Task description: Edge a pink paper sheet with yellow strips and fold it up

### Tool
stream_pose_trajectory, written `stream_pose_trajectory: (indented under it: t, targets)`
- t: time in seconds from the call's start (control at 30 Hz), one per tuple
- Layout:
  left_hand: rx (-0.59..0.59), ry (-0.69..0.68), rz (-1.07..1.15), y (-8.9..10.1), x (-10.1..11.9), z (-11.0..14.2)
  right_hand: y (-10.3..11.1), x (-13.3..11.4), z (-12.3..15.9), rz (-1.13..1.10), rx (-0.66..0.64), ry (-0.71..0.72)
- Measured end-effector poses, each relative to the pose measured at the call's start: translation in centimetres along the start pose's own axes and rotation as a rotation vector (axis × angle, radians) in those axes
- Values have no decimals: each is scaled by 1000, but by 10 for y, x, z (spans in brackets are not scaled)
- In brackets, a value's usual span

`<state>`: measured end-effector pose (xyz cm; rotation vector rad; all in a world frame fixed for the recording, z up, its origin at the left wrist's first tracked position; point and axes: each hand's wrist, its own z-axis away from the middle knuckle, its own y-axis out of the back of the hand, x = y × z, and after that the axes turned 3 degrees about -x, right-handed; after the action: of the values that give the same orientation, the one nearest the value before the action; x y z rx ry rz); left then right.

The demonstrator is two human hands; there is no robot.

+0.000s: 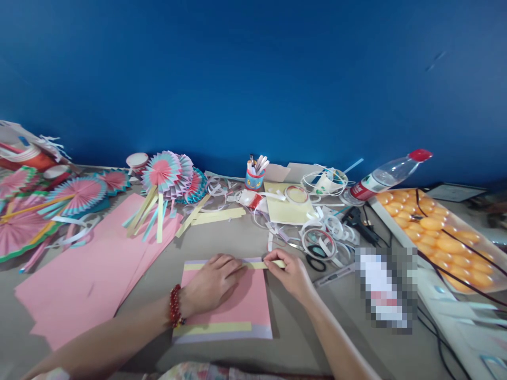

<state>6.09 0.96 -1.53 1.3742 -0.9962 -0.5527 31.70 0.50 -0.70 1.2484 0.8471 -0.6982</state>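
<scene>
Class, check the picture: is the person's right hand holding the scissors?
No, the right hand pinches a pale-yellow paper strip, while the scissors lie apart from it, to the right.

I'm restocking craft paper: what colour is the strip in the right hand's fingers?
The paper strip is pale yellow; the head view shows it best.

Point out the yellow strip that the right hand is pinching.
The far strip on the pink sheet: the right hand pinches its end. The near strip and the loose strips are clear of that hand.
</scene>
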Motion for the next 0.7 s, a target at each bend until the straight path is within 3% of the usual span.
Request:
stream_pose_trajectory:
  t: [0.7]
  targets:
    - [-18,9,-76,2,2,-1,-6,0,3,136,17,102]
